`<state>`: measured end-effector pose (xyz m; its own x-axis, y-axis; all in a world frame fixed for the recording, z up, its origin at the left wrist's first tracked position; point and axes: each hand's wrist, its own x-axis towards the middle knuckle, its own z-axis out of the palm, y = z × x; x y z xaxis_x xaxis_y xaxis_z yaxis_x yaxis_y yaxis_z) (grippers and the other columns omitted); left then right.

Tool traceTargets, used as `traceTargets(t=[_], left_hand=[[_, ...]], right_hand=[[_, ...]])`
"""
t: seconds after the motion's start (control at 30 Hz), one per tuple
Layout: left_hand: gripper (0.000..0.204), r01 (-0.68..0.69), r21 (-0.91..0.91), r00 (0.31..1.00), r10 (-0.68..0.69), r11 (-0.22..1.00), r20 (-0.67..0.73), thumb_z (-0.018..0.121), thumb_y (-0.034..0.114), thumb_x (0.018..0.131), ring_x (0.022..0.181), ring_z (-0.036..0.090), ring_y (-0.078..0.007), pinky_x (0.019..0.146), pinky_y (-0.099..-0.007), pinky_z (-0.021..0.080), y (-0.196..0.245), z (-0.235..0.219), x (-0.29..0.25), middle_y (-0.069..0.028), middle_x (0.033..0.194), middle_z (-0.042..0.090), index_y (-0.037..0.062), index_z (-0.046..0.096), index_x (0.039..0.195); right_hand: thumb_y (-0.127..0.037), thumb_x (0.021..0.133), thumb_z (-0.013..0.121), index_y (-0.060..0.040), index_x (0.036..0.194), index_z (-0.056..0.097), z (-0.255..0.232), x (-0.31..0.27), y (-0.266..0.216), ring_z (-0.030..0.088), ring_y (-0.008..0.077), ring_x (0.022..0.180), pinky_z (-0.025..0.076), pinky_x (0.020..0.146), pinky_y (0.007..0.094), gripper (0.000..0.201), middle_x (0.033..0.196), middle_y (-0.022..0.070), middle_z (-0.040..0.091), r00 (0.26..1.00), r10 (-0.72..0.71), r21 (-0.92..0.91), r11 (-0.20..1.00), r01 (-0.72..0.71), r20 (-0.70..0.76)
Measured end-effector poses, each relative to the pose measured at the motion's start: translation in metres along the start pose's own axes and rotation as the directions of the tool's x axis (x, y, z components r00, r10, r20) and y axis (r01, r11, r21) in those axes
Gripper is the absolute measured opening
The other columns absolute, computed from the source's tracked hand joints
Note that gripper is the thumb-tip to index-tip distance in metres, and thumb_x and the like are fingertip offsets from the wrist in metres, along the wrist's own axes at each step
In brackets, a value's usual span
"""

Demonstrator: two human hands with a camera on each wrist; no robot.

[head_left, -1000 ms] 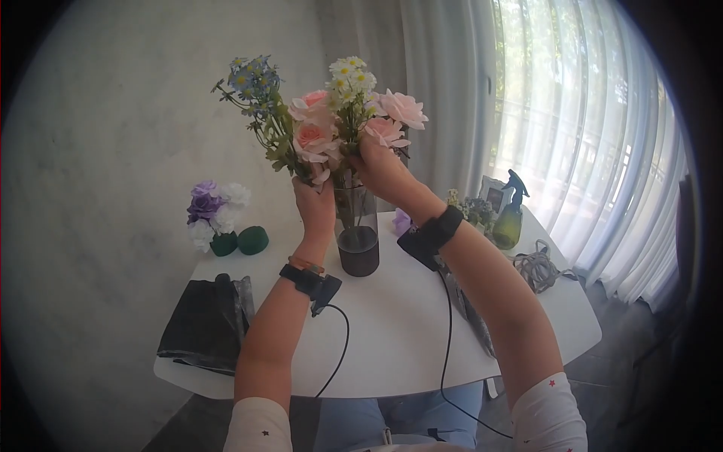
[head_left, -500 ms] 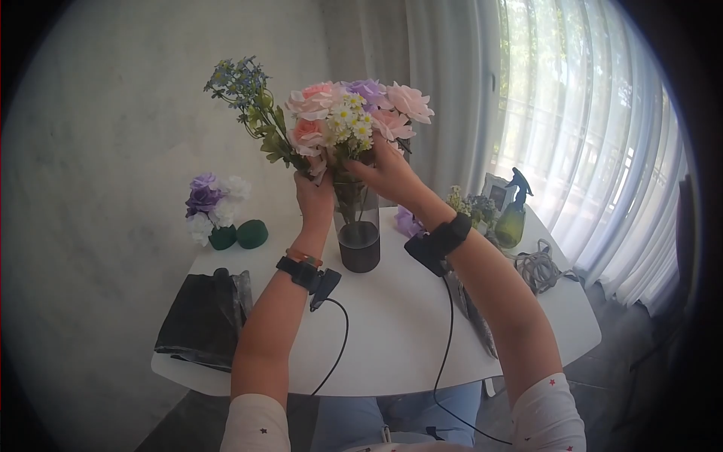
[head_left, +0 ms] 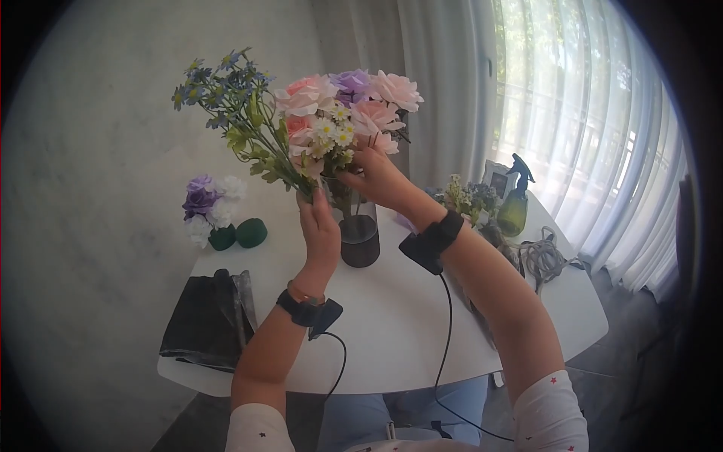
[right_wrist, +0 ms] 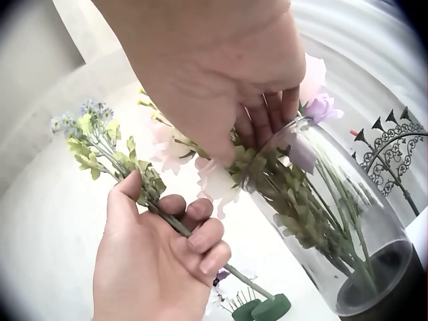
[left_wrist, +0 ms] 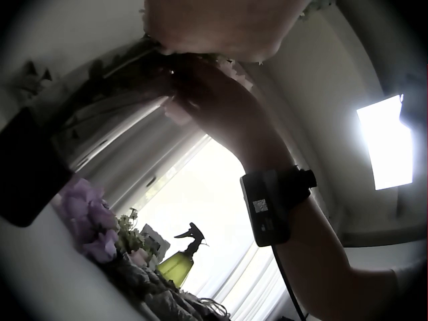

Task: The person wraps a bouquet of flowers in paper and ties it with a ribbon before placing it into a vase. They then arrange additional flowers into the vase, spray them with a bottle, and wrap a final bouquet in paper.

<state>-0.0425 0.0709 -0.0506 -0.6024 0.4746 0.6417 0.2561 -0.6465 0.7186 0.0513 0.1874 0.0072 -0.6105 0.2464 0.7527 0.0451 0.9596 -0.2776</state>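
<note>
My left hand [right_wrist: 154, 261] grips the stem of a spray of small blue daisies [head_left: 218, 87], its fingers curled round it; the spray leans left, outside the vase. A clear glass vase [head_left: 360, 241] with a dark lower part stands in the middle of the table. My right hand [head_left: 380, 181] is at the vase's mouth, fingers and thumb curled on the leafy stems of white daisies [head_left: 327, 134]. Around these, pink roses [head_left: 305, 94] and a purple rose [head_left: 352, 85] rise from the vase, their stems visible through the glass in the right wrist view.
Purple and white flowers [head_left: 203, 203] and a green foam block [head_left: 252, 233] are at back left. Black folded sheets [head_left: 197, 320] lie at front left. A green spray bottle [head_left: 513, 211], a small frame [head_left: 498, 179], loose flowers [head_left: 471, 200] and a grey cord [head_left: 544, 260] are at right.
The white daisies have come down among the roses, with my right hand on them. My left hand has drawn slightly away from the bouquet, and the blue daisies tilt farther left.
</note>
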Motion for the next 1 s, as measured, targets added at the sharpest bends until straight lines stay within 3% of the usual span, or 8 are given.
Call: traceTargets(t=[0.07, 0.17, 0.27, 0.37, 0.53, 0.63, 0.8, 1.0], left_hand=[[0.024, 0.053, 0.015, 0.998, -0.053, 0.998, 0.039, 0.038, 0.030, 0.100, 0.061, 0.032, -0.0060, 0.054, -0.0214, 0.029, 0.006, 0.001, -0.011, 0.0026, 0.075, 0.035, 0.0069, 0.043, 0.096], [0.025, 0.109, 0.023, 0.988, -0.111, 0.994, 0.109, 0.036, 0.029, 0.101, 0.062, 0.035, -0.0064, 0.056, -0.0213, 0.031, 0.018, 0.010, -0.023, 0.0016, 0.075, 0.039, 0.0061, 0.044, 0.094], [0.026, 0.033, 0.133, 0.971, -0.063, 0.991, 0.229, 0.036, 0.027, 0.101, 0.065, 0.038, -0.0079, 0.060, -0.0224, 0.034, 0.017, 0.012, -0.029, 0.0001, 0.076, 0.043, 0.0039, 0.046, 0.094], [0.028, -0.120, 0.258, 0.929, 0.017, 0.959, 0.370, 0.035, 0.026, 0.102, 0.066, 0.041, -0.0118, 0.064, -0.0252, 0.038, 0.019, 0.023, -0.036, -0.0015, 0.076, 0.046, 0.0015, 0.048, 0.098], [0.037, -0.122, 0.295, 0.840, -0.060, 0.948, 0.539, 0.042, 0.031, 0.099, 0.078, 0.048, -0.0206, 0.076, -0.0321, 0.042, 0.030, 0.038, -0.043, -0.0079, 0.087, 0.050, -0.0025, 0.046, 0.115], [0.054, -0.382, 0.388, 0.868, 0.182, 0.839, 0.461, 0.054, 0.034, 0.094, 0.097, 0.045, -0.0268, 0.087, -0.0389, 0.039, 0.013, 0.036, -0.040, -0.0151, 0.112, 0.044, -0.0051, 0.036, 0.126], [0.090, -0.136, 0.746, 0.971, 0.235, 0.651, -0.028, 0.070, 0.047, 0.078, 0.122, 0.033, -0.0386, 0.101, -0.0460, 0.032, -0.013, 0.020, 0.000, -0.0264, 0.130, 0.030, -0.0105, 0.026, 0.132], [0.093, -0.055, 0.769, 0.988, 0.149, 0.636, -0.052, 0.072, 0.045, 0.075, 0.123, 0.036, -0.0398, 0.101, -0.0454, 0.034, -0.018, 0.030, 0.048, -0.0275, 0.132, 0.036, -0.0091, 0.026, 0.134]], right_hand=[[-0.009, 0.079, 0.058, -0.0006, 0.106, 0.062, -0.010, -0.005, -0.006, 0.051, 0.0353, 0.098, 0.040, 0.090, 0.0414, 0.029, 0.111, 0.0197, 0.055, 0.996, 0.017, -0.009, 1.000, -0.016, 0.083], [-0.007, 0.079, 0.057, -0.0007, 0.117, 0.056, -0.037, -0.021, -0.027, 0.053, 0.0287, 0.093, 0.042, 0.087, 0.0369, 0.038, 0.108, 0.0157, 0.056, 0.987, 0.065, -0.063, 0.995, -0.074, -0.144], [-0.005, 0.081, 0.053, 0.0003, 0.123, 0.050, -0.079, -0.034, -0.055, 0.052, 0.0177, 0.089, 0.044, 0.081, 0.0302, 0.043, 0.107, 0.0106, 0.056, 0.989, 0.105, 0.281, 0.951, -0.131, 0.107], [-0.008, 0.088, 0.052, 0.0013, 0.121, 0.050, -0.096, -0.050, -0.071, 0.050, 0.0099, 0.084, 0.044, 0.074, 0.0245, 0.035, 0.103, 0.0062, 0.055, 0.950, 0.059, 0.671, 0.694, -0.261, 0.307], [-0.017, 0.096, 0.051, 0.0027, 0.104, 0.051, -0.101, -0.064, -0.080, 0.050, 0.0122, 0.069, 0.044, 0.063, 0.0277, 0.022, 0.078, 0.0081, 0.055, 0.986, 0.164, 0.418, 0.894, -0.164, 0.036], [-0.015, 0.096, 0.052, 0.0029, 0.097, 0.049, -0.116, -0.068, -0.077, 0.047, 0.0101, 0.065, 0.043, 0.059, 0.0279, 0.018, 0.077, 0.0079, 0.055, 0.964, 0.154, 0.212, 0.971, -0.108, -0.216], [-0.011, 0.094, 0.054, 0.0028, 0.092, 0.049, -0.142, -0.060, -0.077, 0.050, 0.0108, 0.061, 0.044, 0.057, 0.0271, 0.015, 0.072, 0.0080, 0.057, 0.859, 0.107, 0.152, 0.988, -0.034, -0.501], [-0.006, 0.090, 0.057, 0.0017, 0.091, 0.050, -0.125, -0.025, -0.078, 0.062, 0.0204, 0.064, 0.048, 0.056, 0.0300, 0.011, 0.076, 0.0129, 0.059, 0.737, -0.297, -0.232, 0.953, 0.193, -0.607]])
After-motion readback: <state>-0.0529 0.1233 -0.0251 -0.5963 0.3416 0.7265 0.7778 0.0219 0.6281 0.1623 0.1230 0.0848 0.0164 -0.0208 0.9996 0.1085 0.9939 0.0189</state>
